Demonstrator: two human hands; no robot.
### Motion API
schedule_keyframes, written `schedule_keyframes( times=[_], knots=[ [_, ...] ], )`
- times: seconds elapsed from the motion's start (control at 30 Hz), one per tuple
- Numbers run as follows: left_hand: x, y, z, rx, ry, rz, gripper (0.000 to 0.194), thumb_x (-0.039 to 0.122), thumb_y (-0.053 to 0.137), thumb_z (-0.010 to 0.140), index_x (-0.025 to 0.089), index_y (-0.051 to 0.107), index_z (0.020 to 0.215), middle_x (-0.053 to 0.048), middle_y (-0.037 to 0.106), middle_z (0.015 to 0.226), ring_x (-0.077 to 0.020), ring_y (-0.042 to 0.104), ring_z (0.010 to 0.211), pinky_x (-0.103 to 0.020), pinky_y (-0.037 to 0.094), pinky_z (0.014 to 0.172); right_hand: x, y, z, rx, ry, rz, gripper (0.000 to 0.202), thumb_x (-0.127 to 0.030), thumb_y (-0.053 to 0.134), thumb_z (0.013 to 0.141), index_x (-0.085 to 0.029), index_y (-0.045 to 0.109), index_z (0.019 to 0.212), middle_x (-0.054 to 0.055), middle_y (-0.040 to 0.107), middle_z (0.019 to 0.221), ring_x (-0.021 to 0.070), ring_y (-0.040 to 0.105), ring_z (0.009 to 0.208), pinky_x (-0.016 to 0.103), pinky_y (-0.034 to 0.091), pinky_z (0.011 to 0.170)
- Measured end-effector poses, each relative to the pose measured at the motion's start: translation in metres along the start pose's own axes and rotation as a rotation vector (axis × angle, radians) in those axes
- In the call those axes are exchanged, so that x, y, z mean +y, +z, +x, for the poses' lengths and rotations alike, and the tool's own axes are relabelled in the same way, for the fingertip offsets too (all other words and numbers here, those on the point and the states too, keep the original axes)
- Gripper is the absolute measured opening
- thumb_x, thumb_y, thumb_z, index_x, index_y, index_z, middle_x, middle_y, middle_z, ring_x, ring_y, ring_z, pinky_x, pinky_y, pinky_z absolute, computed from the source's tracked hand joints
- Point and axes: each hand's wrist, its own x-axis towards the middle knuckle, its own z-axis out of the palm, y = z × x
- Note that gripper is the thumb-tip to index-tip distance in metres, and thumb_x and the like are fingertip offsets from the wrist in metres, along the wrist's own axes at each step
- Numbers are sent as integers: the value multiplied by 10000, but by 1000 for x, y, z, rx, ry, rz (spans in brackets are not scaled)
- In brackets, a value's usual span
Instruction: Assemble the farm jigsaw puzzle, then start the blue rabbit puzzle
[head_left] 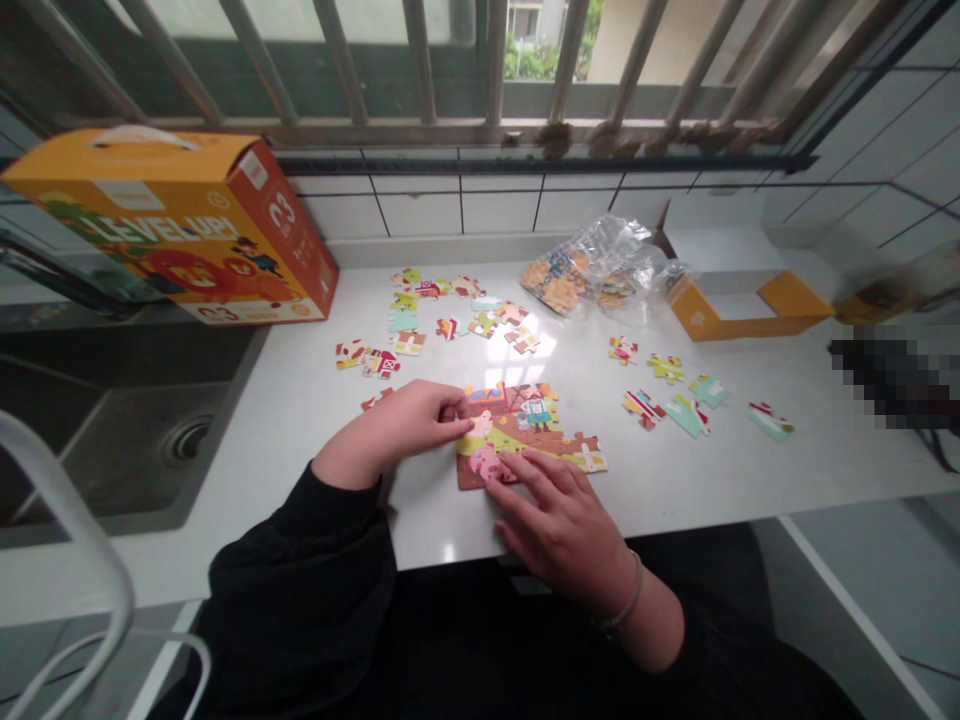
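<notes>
A partly joined puzzle [525, 435] lies flat on the white counter, showing a pink pig and a figure in blue. My left hand [412, 425] is at its left edge, thumb and forefinger brought together at the border; whatever is between them is too small to make out. Spread over the lower part, the fingers of my right hand [559, 515] touch the pieces near the pig. Loose pieces [409, 342] are scattered behind and to the left, and several more [686, 412] lie to the right.
An orange box [187, 240] stands at the back left beside a sink [187, 440]. Clear bags of pieces [562, 280] and an open orange-and-white box [720, 325] sit at the back right. Window bars rise behind the counter [675, 490].
</notes>
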Motion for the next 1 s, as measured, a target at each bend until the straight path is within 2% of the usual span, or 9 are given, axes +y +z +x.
schedule_keyframes(
  times=[0.1,0.2,0.3,0.33,0.43,0.6,0.73,0.87,1.0],
  knots=[
    [-3,-6,1,257,-73,25,299,489,673,973,215,719,863,-12,693,743,-190,588,703,-313,376,667,0,1,0,22,-4,40,666,-300,740,1049,-291,519,1678,134,667,1630,369,626,1468,572,555,1159],
    [-12,-15,0,457,-156,77,276,469,651,976,218,715,882,-22,705,755,-209,616,728,-323,402,697,2,2,-4,228,8,113,684,-226,741,1037,-210,436,1649,191,725,1461,335,694,1323,551,598,1083],
    [-26,-27,-4,565,-301,198,255,459,630,983,229,706,903,-39,718,777,-245,650,760,-351,440,744,3,2,-7,313,26,133,276,-168,722,1022,-241,588,1251,77,734,1005,271,693,952,462,600,860],
    [-31,-30,-5,569,-344,241,237,446,626,981,232,710,923,-47,728,794,-260,664,781,-362,457,770,3,2,-7,276,12,109,159,-181,712,1030,-264,590,1087,35,679,877,249,648,846,433,564,787],
    [-47,-34,-8,507,-393,315,212,412,639,961,229,731,1018,-82,766,903,-302,709,884,-390,510,844,2,1,-7,157,-66,-20,313,-253,684,1065,-283,516,802,-7,548,695,214,527,685,413,436,665],
    [-61,-28,-7,470,-383,463,507,621,788,905,178,747,1150,-202,718,1217,-410,681,1208,-478,559,1065,0,3,-5,132,-72,-104,371,-273,637,1093,-275,535,737,1,544,662,204,504,657,420,381,651],
    [-63,-22,-6,494,-468,520,675,705,846,857,162,745,1245,-245,652,1329,-453,642,1285,-530,543,1151,-1,4,-5,110,-64,-119,370,-273,629,1096,-271,551,734,4,554,665,207,516,666,428,387,658],
    [-63,-24,-5,469,-424,478,488,560,831,896,165,766,1174,-226,686,1272,-426,660,1262,-509,552,1136,0,5,-5,108,-54,-119,364,-261,638,1088,-265,565,732,5,560,672,209,516,668,438,391,655],
    [-58,-26,-7,435,-301,371,252,441,758,938,210,782,1036,-139,745,1088,-346,711,1080,-467,579,1035,-1,6,-5,112,-52,-119,368,-260,626,1093,-267,566,730,5,557,666,215,513,667,440,392,650]
  ],
)
